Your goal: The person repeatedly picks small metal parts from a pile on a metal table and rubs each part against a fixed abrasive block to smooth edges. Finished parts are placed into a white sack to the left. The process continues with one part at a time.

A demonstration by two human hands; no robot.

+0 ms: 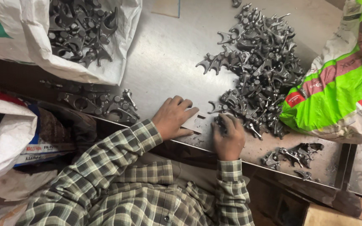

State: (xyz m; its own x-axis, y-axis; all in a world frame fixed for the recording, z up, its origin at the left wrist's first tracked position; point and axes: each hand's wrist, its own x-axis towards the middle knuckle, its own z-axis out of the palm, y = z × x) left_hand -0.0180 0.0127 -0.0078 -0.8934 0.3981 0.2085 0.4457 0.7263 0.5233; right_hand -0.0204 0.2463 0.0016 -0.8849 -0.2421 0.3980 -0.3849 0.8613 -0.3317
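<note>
**Sorting forged parts at the steel counter**

The person leans over a metal counter with both arms in plaid sleeves. The right hand sits at the near edge of a large heap of dark metal fork-shaped parts, its fingers curled together around one small dark part — clamped on it, as far as the view shows. The left hand lies flat with fingers spread and loosely apart, pressing on a pale flat card or plate on the counter just beside the right hand; it grips nothing.

A smaller cluster of the same parts lies near the counter's front right edge, and another group rests at the left edge. A white sack, open at the top left, is filled with more of them. A green and white sack slumps against the heap on the right.

The step in hand looks like picking a single piece out of the heap and bringing it to the card — checking or sorting it, by my judgement. The move that follows calls for a firm pinch that lifts one part free without dragging tangled neighbours along.
</note>
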